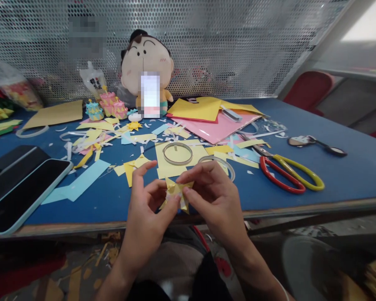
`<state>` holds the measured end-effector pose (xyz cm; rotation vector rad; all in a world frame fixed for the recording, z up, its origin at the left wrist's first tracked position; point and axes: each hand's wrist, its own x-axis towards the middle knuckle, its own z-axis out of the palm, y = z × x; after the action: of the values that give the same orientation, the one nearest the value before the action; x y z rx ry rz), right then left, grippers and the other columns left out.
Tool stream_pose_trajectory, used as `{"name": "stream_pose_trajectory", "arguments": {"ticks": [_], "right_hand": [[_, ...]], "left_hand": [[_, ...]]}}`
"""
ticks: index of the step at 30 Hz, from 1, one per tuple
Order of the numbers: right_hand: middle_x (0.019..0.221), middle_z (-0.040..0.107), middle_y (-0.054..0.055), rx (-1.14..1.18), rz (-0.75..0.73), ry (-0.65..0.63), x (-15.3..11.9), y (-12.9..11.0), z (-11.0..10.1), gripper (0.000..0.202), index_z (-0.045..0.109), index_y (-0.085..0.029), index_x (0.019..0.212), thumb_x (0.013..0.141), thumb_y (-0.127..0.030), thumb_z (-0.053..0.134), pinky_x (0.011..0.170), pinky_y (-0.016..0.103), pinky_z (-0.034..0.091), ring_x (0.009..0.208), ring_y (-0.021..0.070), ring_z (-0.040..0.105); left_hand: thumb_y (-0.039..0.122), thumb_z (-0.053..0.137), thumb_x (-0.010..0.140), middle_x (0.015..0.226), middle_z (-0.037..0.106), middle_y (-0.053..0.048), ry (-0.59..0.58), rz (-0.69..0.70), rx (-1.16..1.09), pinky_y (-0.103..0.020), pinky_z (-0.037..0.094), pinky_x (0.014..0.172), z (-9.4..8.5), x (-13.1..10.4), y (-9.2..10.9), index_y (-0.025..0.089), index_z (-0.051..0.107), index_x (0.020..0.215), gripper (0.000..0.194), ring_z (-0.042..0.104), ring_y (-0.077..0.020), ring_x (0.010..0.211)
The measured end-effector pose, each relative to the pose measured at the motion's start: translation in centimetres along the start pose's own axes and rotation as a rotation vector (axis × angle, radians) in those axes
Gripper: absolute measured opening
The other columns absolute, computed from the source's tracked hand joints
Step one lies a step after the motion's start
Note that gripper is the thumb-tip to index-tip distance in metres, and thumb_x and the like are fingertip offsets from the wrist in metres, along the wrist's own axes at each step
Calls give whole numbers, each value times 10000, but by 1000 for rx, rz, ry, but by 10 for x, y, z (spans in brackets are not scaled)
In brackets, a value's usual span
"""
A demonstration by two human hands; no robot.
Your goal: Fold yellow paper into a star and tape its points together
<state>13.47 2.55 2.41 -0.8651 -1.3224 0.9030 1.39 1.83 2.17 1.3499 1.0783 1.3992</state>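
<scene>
A small folded paper star, pale yellow with pointed tips, is held up just above the table's front edge. My left hand pinches it from the left with the thumb across its face, the index finger raised away from it. From the right, my right hand grips one of its points between thumb and fingers. Part of the star is hidden behind my fingertips. Just beyond my hands, a roll of tape rests on a yellow paper sheet. Another ring of tape lies partly behind my right hand.
Scissors with red and yellow handles lie to the right. Paper scraps cover the table's middle. A phone lies at left; a lit phone leans against a plush doll. Stacked coloured sheets sit behind.
</scene>
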Motion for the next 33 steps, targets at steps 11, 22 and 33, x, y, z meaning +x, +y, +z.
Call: {"name": "stream_pose_trajectory", "arguments": {"ticks": [11, 22, 33], "right_hand": [[872, 611, 8, -338, -331, 7, -4, 11, -1, 247, 523, -227, 942, 793, -30, 523, 747, 279, 496, 844, 129, 593], [912, 701, 45, -743, -791, -137, 2, 17, -10, 362, 467, -165, 1101, 793, 24, 449, 935, 398, 393, 900, 193, 574], [1003, 689, 92, -762, -716, -3, 0, 11, -15, 356, 474, -189, 1123, 809, -26, 511, 931, 424, 428, 966, 203, 604]], "left_hand": [[115, 661, 646, 692, 638, 46, 86, -112, -152, -136, 505, 514, -2, 9, 0, 235, 429, 1098, 522, 601, -67, 561], [133, 700, 662, 672, 651, 60, 95, -175, -199, -106, 465, 531, -8, 12, 6, 227, 438, 1083, 505, 575, -43, 562], [171, 638, 696, 768, 609, 39, 167, -42, 122, -158, 501, 539, -10, 12, 2, 240, 457, 1054, 407, 637, -102, 675]]}}
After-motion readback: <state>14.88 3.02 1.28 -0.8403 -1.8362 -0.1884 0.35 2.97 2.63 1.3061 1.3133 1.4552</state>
